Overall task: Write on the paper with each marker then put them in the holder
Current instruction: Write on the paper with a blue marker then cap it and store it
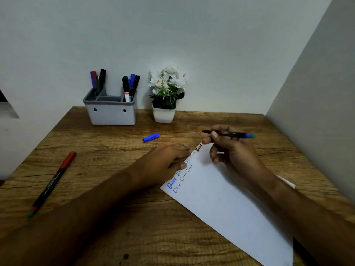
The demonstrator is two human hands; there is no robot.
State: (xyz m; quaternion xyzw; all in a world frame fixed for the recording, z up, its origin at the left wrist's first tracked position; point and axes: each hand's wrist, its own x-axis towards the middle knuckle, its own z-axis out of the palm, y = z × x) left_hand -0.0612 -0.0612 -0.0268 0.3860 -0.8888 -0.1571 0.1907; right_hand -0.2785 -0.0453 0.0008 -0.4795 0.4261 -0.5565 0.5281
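On the far left of the wooden table [107, 192], a red-capped marker [51, 183] lies alone, long axis running from near-left to far-right, well apart from both hands and nearer my left. Behind it, against the wall [172, 35], the grey holder [110, 112] stands with markers upright in its left and right compartments; the middle compartment looks empty. A loose blue cap [151, 137] lies on the wood between holder and hands, just beyond my left hand [169, 160], which rests knuckles-up on the paper's top-left edge, fingers loosely bent, gripping nothing I can see. Paper [230, 198] lies diagonally, near-right to far-left, with several small written words along that edge. My right hand [230, 148] is lifted above the paper's far corner and pinches a dark marker [228, 133] between thumb and fingers; its long axis is near level, bare tip pointing left, blue-green end right. Judgement: cap sits left of that tip, so left hand is nearer to fetch it; holder then lies up and left. White flowers in a pot [163, 116] stand right of holder. Pale wall panel [317, 93] closes the right side.
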